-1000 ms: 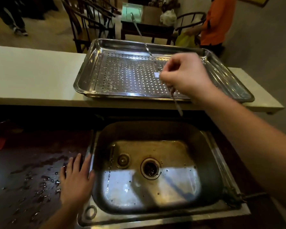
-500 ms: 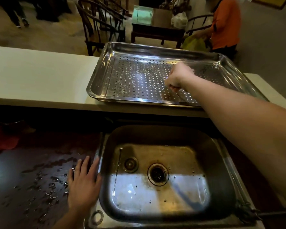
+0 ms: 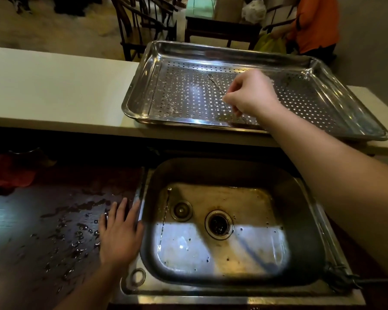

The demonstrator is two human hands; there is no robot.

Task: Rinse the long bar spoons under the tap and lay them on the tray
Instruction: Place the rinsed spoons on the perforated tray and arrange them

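Note:
My right hand point(image 3: 250, 95) reaches over the perforated steel tray point(image 3: 141, 86) on the pale counter, fingers pinched on a long bar spoon point(image 3: 215, 85). That spoon lies low and slanted across the tray floor; its ends are blurred. A second long bar spoon point(image 3: 165, 220) lies in the steel sink point(image 3: 305, 220), along the left side of the basin, fork end toward me. My left hand point(image 3: 119, 233) rests flat, fingers spread, on the wet dark counter at the sink's left rim. No tap shows.
The drain point(image 3: 218, 224) and a smaller plug point(image 3: 181, 210) sit in the basin floor. A red cloth point(image 3: 7, 175) lies at far left. Behind the pale counter point(image 3: 54, 90) stand chairs, a table and a person in an orange top point(image 3: 314, 23).
My right hand has lowered the bar spoon from upright above the tray down onto the tray floor. The view has shifted left. My left hand has stayed at the sink's rim.

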